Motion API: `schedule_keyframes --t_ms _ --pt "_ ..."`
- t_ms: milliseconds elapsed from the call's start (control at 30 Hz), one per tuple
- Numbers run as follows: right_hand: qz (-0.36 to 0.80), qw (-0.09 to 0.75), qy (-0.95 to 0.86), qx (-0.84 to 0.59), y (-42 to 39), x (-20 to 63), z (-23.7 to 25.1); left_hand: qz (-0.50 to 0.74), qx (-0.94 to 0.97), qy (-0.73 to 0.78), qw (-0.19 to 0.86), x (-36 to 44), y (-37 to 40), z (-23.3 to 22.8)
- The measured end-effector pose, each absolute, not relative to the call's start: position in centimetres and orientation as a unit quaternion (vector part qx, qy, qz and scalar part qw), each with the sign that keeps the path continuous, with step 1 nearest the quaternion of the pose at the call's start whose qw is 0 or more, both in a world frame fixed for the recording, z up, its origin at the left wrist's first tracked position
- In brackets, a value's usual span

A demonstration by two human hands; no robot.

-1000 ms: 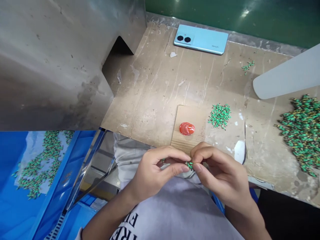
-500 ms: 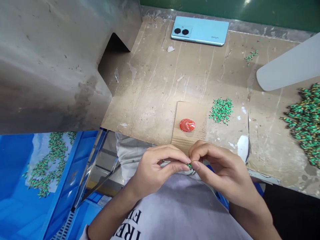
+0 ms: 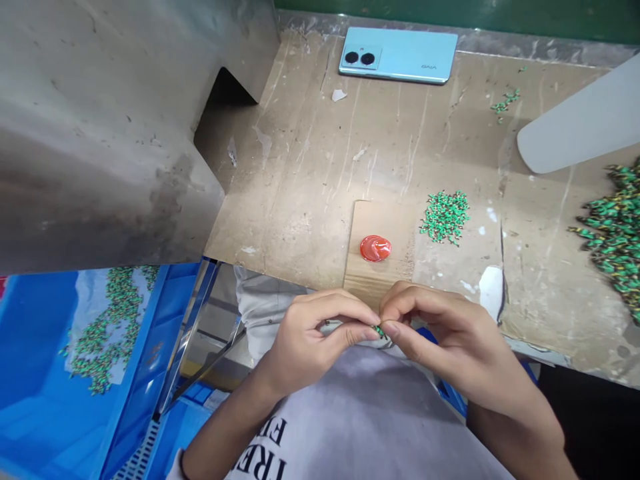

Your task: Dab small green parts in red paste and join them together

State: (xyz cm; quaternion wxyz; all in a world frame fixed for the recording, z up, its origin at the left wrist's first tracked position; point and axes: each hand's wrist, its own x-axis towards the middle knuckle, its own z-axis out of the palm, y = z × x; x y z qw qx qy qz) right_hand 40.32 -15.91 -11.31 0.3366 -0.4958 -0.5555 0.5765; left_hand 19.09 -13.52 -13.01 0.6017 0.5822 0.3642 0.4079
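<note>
My left hand [image 3: 313, 337] and my right hand [image 3: 440, 340] meet fingertip to fingertip just in front of the table edge, above my lap. Between the thumbs and forefingers of both hands sits a tiny green part [image 3: 380, 330], mostly hidden by the fingers. A small heap of the same green parts [image 3: 445, 215] lies on the table beyond my right hand. A red round cap [image 3: 375, 247] rests on a cardboard piece [image 3: 373, 227] just past my fingers.
A big pile of green parts [image 3: 613, 237] lies at the right edge. A blue bin [image 3: 75, 393] with more green parts stands low on the left. A light blue phone [image 3: 397, 55] lies at the back. A grey metal housing [image 3: 110, 127] fills the left; a white blade-like shape [image 3: 580, 127] juts in at right.
Both hands stay pinched together on the green part, shifting only slightly. The camera view has drifted a little, so the table items sit slightly higher and further right.
</note>
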Motion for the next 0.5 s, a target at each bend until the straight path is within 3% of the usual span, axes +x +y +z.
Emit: schedule_keyframes --t_ms 500 --pt "0.544 0.376 -0.598 -0.453 -15.81 40.40 -11.31 0.388 0.506 0.362 0.680 19.09 -13.72 -13.13"
